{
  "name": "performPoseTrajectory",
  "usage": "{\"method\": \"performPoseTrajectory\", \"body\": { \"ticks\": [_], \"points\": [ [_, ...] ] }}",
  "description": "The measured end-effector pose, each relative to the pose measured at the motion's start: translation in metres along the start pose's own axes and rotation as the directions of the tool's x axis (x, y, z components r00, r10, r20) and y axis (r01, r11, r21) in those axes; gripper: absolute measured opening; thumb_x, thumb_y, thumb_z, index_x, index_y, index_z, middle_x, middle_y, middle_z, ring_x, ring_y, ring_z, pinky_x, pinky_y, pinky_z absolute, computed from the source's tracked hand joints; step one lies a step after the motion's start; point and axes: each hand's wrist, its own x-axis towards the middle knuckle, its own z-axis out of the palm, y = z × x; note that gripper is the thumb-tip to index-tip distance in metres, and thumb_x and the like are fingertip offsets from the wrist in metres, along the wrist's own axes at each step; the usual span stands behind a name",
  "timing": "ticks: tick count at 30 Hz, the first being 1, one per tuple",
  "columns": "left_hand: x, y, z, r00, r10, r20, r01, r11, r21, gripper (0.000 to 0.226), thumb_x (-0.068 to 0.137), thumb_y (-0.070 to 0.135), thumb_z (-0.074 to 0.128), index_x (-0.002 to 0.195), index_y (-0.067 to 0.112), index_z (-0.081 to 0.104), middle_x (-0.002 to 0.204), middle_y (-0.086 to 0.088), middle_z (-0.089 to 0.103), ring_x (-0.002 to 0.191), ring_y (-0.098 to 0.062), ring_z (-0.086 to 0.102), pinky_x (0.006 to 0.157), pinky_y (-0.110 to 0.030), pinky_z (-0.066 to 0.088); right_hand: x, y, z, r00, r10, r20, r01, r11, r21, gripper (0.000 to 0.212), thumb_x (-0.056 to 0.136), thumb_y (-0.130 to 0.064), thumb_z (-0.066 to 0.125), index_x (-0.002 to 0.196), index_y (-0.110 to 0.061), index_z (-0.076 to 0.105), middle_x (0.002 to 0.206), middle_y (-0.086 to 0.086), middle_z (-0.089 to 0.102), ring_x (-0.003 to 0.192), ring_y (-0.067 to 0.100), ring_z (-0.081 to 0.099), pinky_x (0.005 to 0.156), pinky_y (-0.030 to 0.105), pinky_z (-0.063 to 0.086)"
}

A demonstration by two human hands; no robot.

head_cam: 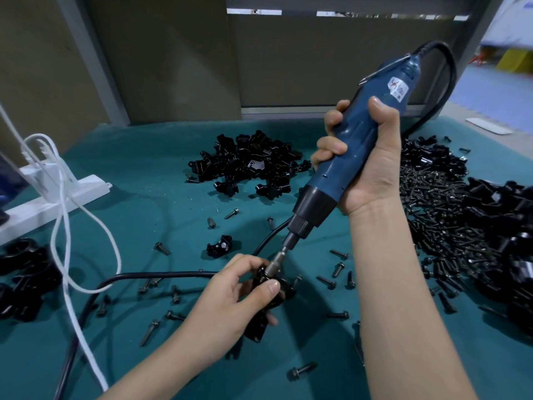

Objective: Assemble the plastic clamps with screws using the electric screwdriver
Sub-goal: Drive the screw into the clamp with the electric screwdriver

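My right hand point(364, 157) grips the blue electric screwdriver point(350, 151), which tilts down to the left. Its bit point(277, 262) sits in the top of a black plastic clamp point(266, 304). My left hand point(230, 298) holds that clamp just above the green mat point(161, 180), thumb and fingers wrapped round it. The screw under the bit is hidden. A single clamp half point(219, 246) lies on the mat behind my left hand. Loose black screws point(327, 281) are scattered around both hands.
A heap of black clamp parts point(248, 163) lies at the back centre. A large pile of screws point(438, 215) and more clamp parts point(507, 243) fill the right side. More black clamps point(23, 278) sit at the left edge. A white power strip point(54, 197), white cables point(66, 255) and the black cord point(144, 277) cross the left.
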Motion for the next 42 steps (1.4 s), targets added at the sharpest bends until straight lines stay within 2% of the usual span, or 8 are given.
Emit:
{"method": "performPoseTrajectory", "body": {
  "ticks": [4,8,13,17,25,35,39,42],
  "points": [
    [0.000,0.001,0.001,0.999,-0.006,-0.042,0.007,1.000,0.018,0.017,0.076,0.035,0.070,0.091,0.026,0.070,0.079,0.000,0.064,0.060,-0.005,0.054,0.054,-0.013,0.043,-0.002,-0.002,0.002,0.999,-0.039,-0.013,0.039,0.999,0.001,0.022,0.081,-0.037,0.050,0.088,-0.017,0.054,0.076,-0.005,0.055,0.043,0.005,0.044,0.046,0.019,0.042],
    [0.000,-0.002,0.003,0.996,-0.015,-0.087,0.013,1.000,-0.025,0.020,0.078,0.036,0.063,0.095,0.032,0.072,0.085,-0.003,0.067,0.065,-0.006,0.052,0.056,-0.012,0.041,-0.001,-0.001,0.003,0.999,-0.048,-0.020,0.049,0.998,0.027,0.021,0.081,-0.036,0.050,0.087,-0.016,0.055,0.076,-0.005,0.055,0.043,0.005,0.045,0.047,0.018,0.042],
    [-0.002,-0.003,0.008,0.997,-0.049,-0.058,0.035,0.974,-0.223,0.014,0.088,0.029,0.067,0.100,0.024,0.072,0.091,-0.004,0.070,0.083,-0.020,0.068,0.068,-0.032,0.058,-0.001,0.001,0.005,0.999,-0.043,-0.030,0.043,0.999,0.023,0.020,0.083,-0.035,0.049,0.087,-0.016,0.055,0.076,-0.005,0.055,0.043,0.005,0.045,0.046,0.018,0.042],
    [-0.003,0.002,0.009,0.997,-0.030,-0.073,0.011,0.968,-0.252,0.028,0.078,0.027,0.068,0.105,0.031,0.068,0.089,-0.003,0.066,0.084,-0.031,0.071,0.051,-0.034,0.055,-0.001,0.003,0.006,0.999,-0.035,-0.034,0.036,0.999,0.020,0.021,0.082,-0.035,0.049,0.087,-0.016,0.054,0.076,-0.005,0.055,0.043,0.005,0.045,0.046,0.019,0.042],
    [-0.001,0.002,0.008,0.999,-0.036,-0.039,0.026,0.972,-0.233,0.034,0.069,0.023,0.070,0.100,0.010,0.066,0.081,-0.003,0.066,0.080,-0.030,0.072,0.054,-0.030,0.057,0.000,0.005,0.008,1.000,-0.009,-0.005,0.009,1.000,0.013,0.021,0.082,-0.036,0.049,0.087,-0.016,0.054,0.075,-0.005,0.055,0.043,0.005,0.044,0.046,0.018,0.041],
    [0.001,-0.001,0.004,0.997,-0.072,0.023,0.076,0.967,-0.242,0.034,0.067,0.025,0.070,0.089,0.001,0.061,0.077,-0.004,0.068,0.078,-0.029,0.073,0.056,-0.028,0.057,0.000,0.008,0.010,1.000,0.006,0.023,-0.007,0.999,0.039,0.020,0.082,-0.036,0.048,0.088,-0.016,0.052,0.071,-0.006,0.054,0.042,0.005,0.044,0.045,0.018,0.041],
    [0.003,-0.004,0.002,0.996,-0.091,0.000,0.088,0.963,-0.257,0.018,0.081,0.018,0.073,0.085,0.003,0.063,0.077,-0.006,0.068,0.077,-0.030,0.072,0.054,-0.027,0.057,0.000,0.010,0.012,1.000,-0.008,0.022,0.007,1.000,0.024,0.019,0.083,-0.034,0.047,0.087,-0.016,0.052,0.071,-0.005,0.054,0.042,0.005,0.044,0.044,0.018,0.041],
    [0.004,-0.007,0.002,0.995,-0.103,-0.011,0.096,0.960,-0.263,0.009,0.076,0.013,0.064,0.083,0.007,0.065,0.077,-0.008,0.068,0.076,-0.030,0.072,0.052,-0.027,0.056,0.000,0.011,0.013,0.999,-0.011,0.034,0.010,1.000,0.012,0.019,0.084,-0.034,0.047,0.087,-0.016,0.051,0.071,-0.005,0.054,0.042,0.005,0.044,0.044,0.018,0.041]
  ]
}}
